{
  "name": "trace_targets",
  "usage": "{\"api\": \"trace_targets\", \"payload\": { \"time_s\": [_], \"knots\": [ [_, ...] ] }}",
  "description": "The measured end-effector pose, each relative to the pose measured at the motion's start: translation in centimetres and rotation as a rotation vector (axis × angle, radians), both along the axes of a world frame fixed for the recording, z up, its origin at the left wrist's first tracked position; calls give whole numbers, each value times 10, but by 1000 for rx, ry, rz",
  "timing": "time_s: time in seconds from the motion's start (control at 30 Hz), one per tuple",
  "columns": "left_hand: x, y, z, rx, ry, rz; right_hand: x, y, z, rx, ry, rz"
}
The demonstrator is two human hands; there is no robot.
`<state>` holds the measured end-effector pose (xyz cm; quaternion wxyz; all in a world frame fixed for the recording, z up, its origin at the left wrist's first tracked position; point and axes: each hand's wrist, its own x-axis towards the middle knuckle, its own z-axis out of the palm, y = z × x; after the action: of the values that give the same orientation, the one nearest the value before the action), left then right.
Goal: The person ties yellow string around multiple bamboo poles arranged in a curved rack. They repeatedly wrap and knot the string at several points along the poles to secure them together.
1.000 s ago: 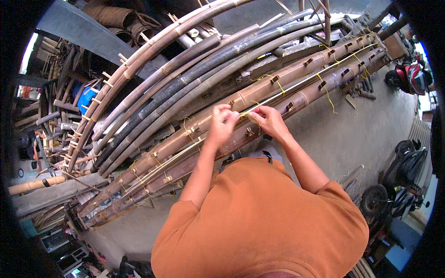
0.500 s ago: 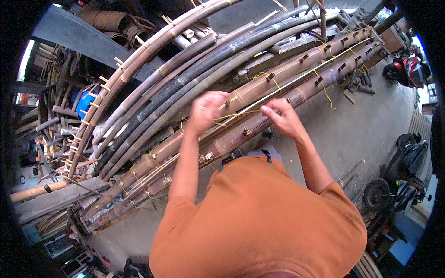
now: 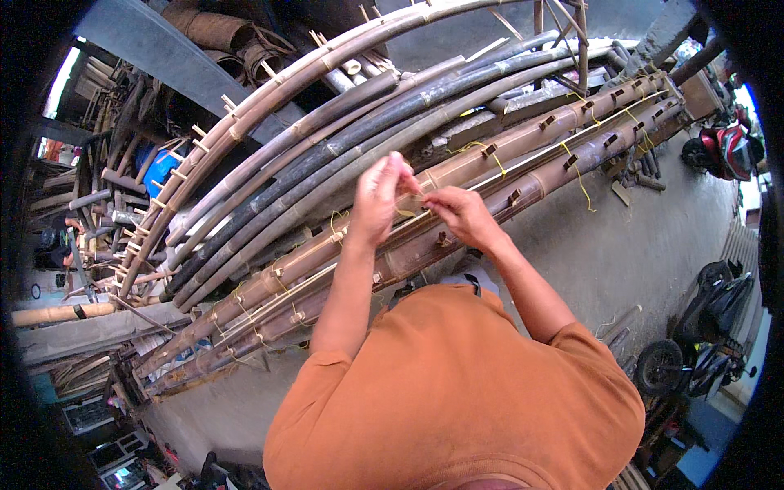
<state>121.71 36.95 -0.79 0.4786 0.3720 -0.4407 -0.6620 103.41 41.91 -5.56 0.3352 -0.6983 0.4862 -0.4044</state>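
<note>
At the middle of the frame, pinching a thin yellow cord between the thumb and finger of the right hand, with the left hand raised just beside it, bent at the fingers and blurred, too unclear to tell whether closed on the cord as well. Held over two long bamboo poles, slanting from lower left to upper right, set with small pegs and hung with more yellow ties. Between the poles, lined with a narrow pale strip. Toward the upper left, backed by a bundle of curved poles and by an arched bamboo frame with pale pegs. Across the bottom, clothed in an orange shirt. At right, bordered by grey floor, with a red motorbike farther up.
</note>
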Motion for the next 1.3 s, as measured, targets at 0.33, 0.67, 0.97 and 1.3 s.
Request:
{"api": "trace_targets", "payload": {
  "time_s": [0.33,0.67,0.97,1.3],
  "knots": [
    [-2,39,-87,-113,-737,-225,-13,-16,-10,438,-784,-36],
    [0,59,-84,-736,-1106,28,-3,-13,-36,-19,319,49],
    [-4,42,-100,-305,-914,72,-1,-6,-37,-105,191,-3],
    [-5,51,-68,285,-48,55,-13,-10,-47,-194,337,135]
  ]
}}
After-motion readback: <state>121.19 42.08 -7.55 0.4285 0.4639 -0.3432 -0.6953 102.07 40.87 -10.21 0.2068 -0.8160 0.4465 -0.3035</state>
